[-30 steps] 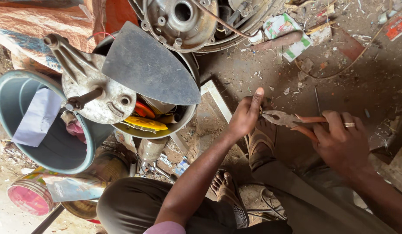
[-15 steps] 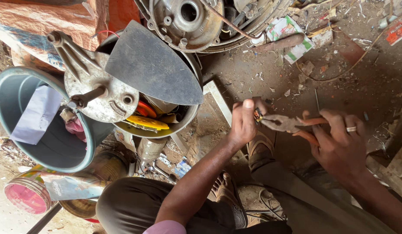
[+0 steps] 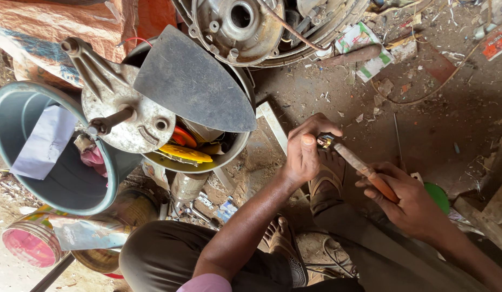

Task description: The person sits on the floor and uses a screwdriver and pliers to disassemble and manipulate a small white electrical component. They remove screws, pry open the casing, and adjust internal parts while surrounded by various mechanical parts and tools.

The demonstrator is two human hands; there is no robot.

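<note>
Head view is showing a person crouching on a dirt floor just right of a dented metal basin (image 3: pixel 237 151) that is overflowing with an iron soleplate and other scrap. Right of that basin, the right hand (image 3: pixel 407 203) is gripping the orange handles of a pair of pliers (image 3: pixel 359 165) while the left hand (image 3: pixel 305 154) is pinching a small metal part (image 3: pixel 325 141) at the pliers' nose. Gripping or bending seems to be the step in hand, though the part is too small to tell; any next move is calling for a steady left-hand pinch and a firm squeeze.
</note>
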